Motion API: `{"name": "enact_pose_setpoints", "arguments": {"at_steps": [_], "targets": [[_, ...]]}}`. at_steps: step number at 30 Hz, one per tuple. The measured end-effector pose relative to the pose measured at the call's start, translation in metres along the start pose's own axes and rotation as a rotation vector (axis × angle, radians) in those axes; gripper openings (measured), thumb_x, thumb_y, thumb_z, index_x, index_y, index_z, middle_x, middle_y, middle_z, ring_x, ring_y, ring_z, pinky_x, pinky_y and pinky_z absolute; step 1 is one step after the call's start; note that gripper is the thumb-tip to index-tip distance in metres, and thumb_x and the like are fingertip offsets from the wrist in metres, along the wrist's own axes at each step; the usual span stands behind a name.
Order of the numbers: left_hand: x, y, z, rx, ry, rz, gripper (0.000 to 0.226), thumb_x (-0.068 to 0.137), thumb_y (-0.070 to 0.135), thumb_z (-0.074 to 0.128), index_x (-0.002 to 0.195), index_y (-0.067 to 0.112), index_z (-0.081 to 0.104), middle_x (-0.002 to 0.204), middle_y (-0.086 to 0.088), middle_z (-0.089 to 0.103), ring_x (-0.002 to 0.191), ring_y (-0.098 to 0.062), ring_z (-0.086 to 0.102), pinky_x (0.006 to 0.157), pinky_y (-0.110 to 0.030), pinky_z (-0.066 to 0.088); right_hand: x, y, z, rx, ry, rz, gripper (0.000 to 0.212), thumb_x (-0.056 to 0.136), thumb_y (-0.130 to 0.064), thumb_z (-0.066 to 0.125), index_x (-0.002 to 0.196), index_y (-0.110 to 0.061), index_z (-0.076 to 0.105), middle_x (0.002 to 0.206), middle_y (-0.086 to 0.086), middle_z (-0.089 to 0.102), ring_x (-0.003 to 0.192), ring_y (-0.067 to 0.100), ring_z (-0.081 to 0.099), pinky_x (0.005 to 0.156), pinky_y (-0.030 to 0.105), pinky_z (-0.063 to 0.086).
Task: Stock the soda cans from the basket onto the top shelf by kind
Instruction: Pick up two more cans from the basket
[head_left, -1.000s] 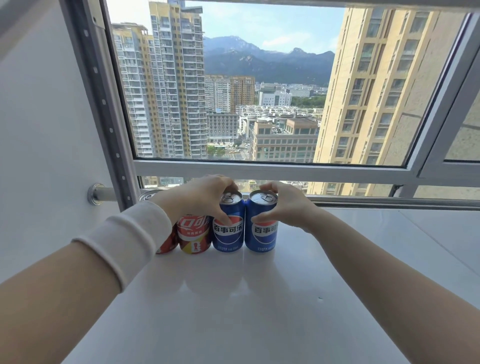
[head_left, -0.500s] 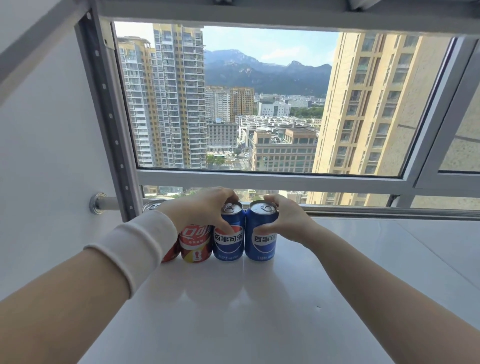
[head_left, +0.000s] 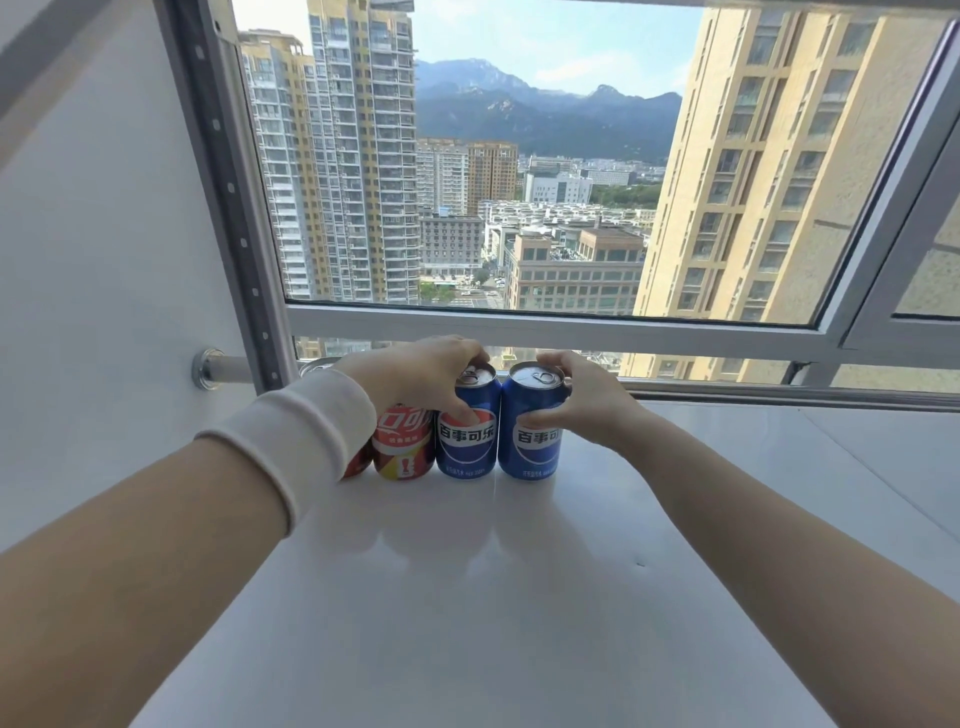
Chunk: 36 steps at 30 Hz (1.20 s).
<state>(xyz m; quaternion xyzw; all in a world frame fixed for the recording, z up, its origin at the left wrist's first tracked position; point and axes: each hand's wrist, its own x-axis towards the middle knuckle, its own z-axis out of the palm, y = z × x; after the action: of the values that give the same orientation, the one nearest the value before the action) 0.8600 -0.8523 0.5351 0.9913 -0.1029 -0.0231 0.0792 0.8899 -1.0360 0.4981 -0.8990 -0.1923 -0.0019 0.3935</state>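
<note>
On the white top shelf (head_left: 467, 597), right of a red aluminium cola can (head_left: 405, 449), the left hand (head_left: 415, 374) is clasping an upright blue aluminium soda can (head_left: 467, 449) with curled fingers (head_left: 470, 353); the right hand (head_left: 587, 410) is clasping a second blue can (head_left: 530, 452), touching it, farther right.

Bright window (head_left: 519, 156) daylight, wide-angle edge distortion

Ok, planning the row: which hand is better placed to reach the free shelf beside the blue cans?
Likely right. The right hand grips the end blue can beside bare shelf; the left hand grips the inner blue can.
</note>
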Motion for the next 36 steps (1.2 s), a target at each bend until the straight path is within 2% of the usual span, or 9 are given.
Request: {"name": "enact_pose_setpoints", "arguments": {"at_steps": [2, 5, 8, 11, 15, 18, 23, 28, 36], "targets": [[-0.002, 0.002, 0.002, 0.065, -0.01, -0.008, 0.073, 0.078, 0.042, 0.068, 0.138, 0.019, 0.033, 0.14, -0.001, 0.042, 0.123, -0.02, 0.043, 0.099, -0.039, 0.042, -0.003, 0.0, 0.001, -0.018, -0.008, 0.002, 0.086, 0.066, -0.018, 0.082, 0.139, -0.014, 0.037, 0.139, 0.003, 0.047, 0.123, 0.018, 0.047, 0.095, 0.026, 0.041], [-0.01, 0.007, 0.004, 0.145, -0.002, -0.008, 0.083, 0.083, 0.048, 0.059, 0.147, 0.017, 0.016, 0.156, -0.002, 0.013, 0.142, -0.02, 0.017, 0.114, -0.04, 0.023, -0.012, -0.001, 0.001, -0.02, 0.019, -0.01, 0.096, 0.068, -0.025, 0.081, 0.145, -0.015, 0.026, 0.148, 0.003, 0.036, 0.132, 0.021, 0.038, 0.106, 0.033, 0.036], [-0.027, 0.016, 0.004, 0.147, 0.125, -0.006, 0.077, 0.089, 0.044, 0.052, 0.148, 0.017, 0.011, 0.157, 0.0, 0.004, 0.144, -0.018, 0.007, 0.115, -0.036, 0.012, -0.03, 0.0, -0.001, -0.101, 0.102, -0.037, 0.094, 0.073, -0.031, 0.077, 0.146, -0.013, 0.021, 0.152, 0.003, 0.028, 0.139, 0.02, 0.028, 0.109, 0.03, 0.026], [-0.05, 0.031, 0.011, 0.127, 0.268, -0.015, 0.072, 0.09, 0.042, 0.05, 0.147, 0.016, 0.015, 0.157, -0.002, 0.008, 0.145, -0.018, 0.007, 0.116, -0.036, 0.009, -0.059, 0.002, -0.005, -0.179, 0.136, -0.076, 0.094, 0.075, -0.036, 0.074, 0.146, -0.011, 0.019, 0.154, 0.004, 0.024, 0.141, 0.018, 0.022, 0.112, 0.028, 0.02], [-0.089, 0.068, 0.028, 0.103, 0.334, -0.034, 0.069, 0.091, 0.042, 0.049, 0.146, 0.015, 0.018, 0.156, -0.004, 0.015, 0.144, -0.018, 0.01, 0.116, -0.034, 0.007, -0.114, 0.005, -0.015, -0.235, 0.124, -0.136, 0.09, 0.077, -0.037, 0.071, 0.146, -0.01, 0.02, 0.153, 0.005, 0.026, 0.141, 0.017, 0.023, 0.112, 0.026, 0.019], [-0.119, 0.103, 0.045, 0.053, 0.38, -0.056, 0.067, 0.09, 0.042, 0.05, 0.145, 0.015, 0.022, 0.154, -0.005, 0.021, 0.143, -0.019, 0.016, 0.117, -0.036, 0.011, -0.161, 0.015, -0.024, -0.303, 0.13, -0.196, 0.087, 0.079, -0.039, 0.068, 0.146, -0.01, 0.022, 0.153, 0.005, 0.027, 0.141, 0.017, 0.023, 0.112, 0.025, 0.019], [-0.167, 0.174, 0.087, -0.002, 0.368, -0.094, 0.064, 0.091, 0.038, 0.05, 0.144, 0.013, 0.025, 0.154, -0.006, 0.022, 0.143, -0.02, 0.017, 0.115, -0.035, 0.012, -0.253, 0.045, -0.034, -0.388, 0.117, -0.235, 0.081, 0.084, -0.037, 0.062, 0.147, -0.01, 0.018, 0.155, 0.005, 0.019, 0.145, 0.022, 0.011, 0.115, 0.031, 0.016], [-0.208, 0.231, 0.128, 0.002, 0.346, -0.051, 0.064, 0.091, 0.037, 0.051, 0.144, 0.013, 0.025, 0.155, -0.006, 0.021, 0.143, -0.02, 0.016, 0.117, -0.037, 0.012, -0.334, 0.079, -0.04, -0.439, 0.101, -0.227, 0.079, 0.086, -0.038, 0.059, 0.146, -0.009, 0.018, 0.154, 0.007, 0.021, 0.145, 0.024, 0.01, 0.118, 0.036, 0.016], [-0.275, 0.283, 0.185, -0.011, 0.277, -0.009, 0.062, 0.092, 0.037, 0.047, 0.144, 0.013, 0.025, 0.154, -0.007, 0.021, 0.143, -0.019, 0.015, 0.117, -0.034, 0.009, -0.437, 0.117, -0.035, -0.441, 0.069, -0.122, 0.073, 0.088, -0.038, 0.057, 0.145, -0.009, 0.022, 0.152, 0.007, 0.028, 0.143, 0.021, 0.017, 0.116, 0.034, 0.019]]}}
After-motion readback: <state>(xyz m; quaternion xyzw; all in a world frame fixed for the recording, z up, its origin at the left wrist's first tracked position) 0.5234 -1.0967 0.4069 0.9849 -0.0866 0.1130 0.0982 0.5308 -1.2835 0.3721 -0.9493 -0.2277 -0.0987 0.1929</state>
